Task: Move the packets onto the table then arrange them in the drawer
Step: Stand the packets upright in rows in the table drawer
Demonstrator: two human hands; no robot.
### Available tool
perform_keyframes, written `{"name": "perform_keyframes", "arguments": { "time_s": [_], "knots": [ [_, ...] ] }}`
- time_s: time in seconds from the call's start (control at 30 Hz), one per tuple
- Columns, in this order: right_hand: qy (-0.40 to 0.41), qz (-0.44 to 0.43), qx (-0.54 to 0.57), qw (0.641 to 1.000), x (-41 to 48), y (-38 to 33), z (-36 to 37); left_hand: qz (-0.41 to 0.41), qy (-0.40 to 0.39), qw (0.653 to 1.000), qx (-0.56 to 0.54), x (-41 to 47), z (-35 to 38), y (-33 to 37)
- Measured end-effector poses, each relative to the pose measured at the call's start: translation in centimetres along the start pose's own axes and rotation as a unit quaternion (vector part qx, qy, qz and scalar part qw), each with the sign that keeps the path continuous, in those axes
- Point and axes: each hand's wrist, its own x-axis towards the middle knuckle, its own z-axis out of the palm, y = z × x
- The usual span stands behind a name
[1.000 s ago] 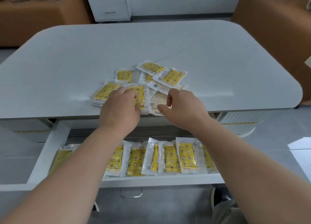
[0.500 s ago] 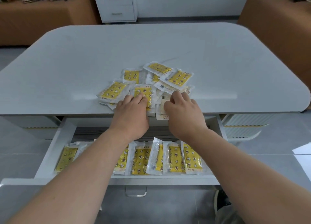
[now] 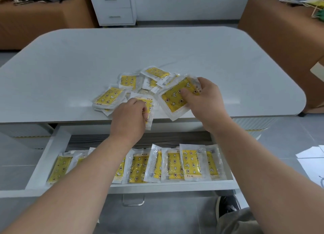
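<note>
Several yellow packets in clear wrappers lie in a loose pile (image 3: 129, 86) near the front edge of the grey table (image 3: 70, 67). My right hand (image 3: 205, 102) grips one yellow packet (image 3: 175, 100), tilted and lifted over the pile's right side. My left hand (image 3: 129, 121) pinches another packet (image 3: 148, 111) at the table's front edge. Below, the open white drawer (image 3: 43, 156) holds a row of several packets (image 3: 175, 163) standing side by side; my left forearm hides part of that row.
A white drawer cabinet (image 3: 114, 7) stands behind the table. Brown furniture (image 3: 280, 31) flanks both sides, with clutter on top. The drawer's metal handle (image 3: 133, 201) hangs below its front. My shoe (image 3: 226, 205) rests on the grey floor at lower right.
My right hand has picked a packet out of the pile and raised it to the right. My left hand has closed its fingers on a packet at the table edge.
</note>
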Motion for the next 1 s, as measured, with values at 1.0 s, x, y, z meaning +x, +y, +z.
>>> {"name": "perform_keyframes", "arguments": {
  "time_s": [1.0],
  "knots": [
    [-0.307,0.033,-0.445,0.84,1.2,3.3,-6.5,-0.156,-0.309,0.868,-0.357,-1.4,-3.1,5.9]
  ]
}}
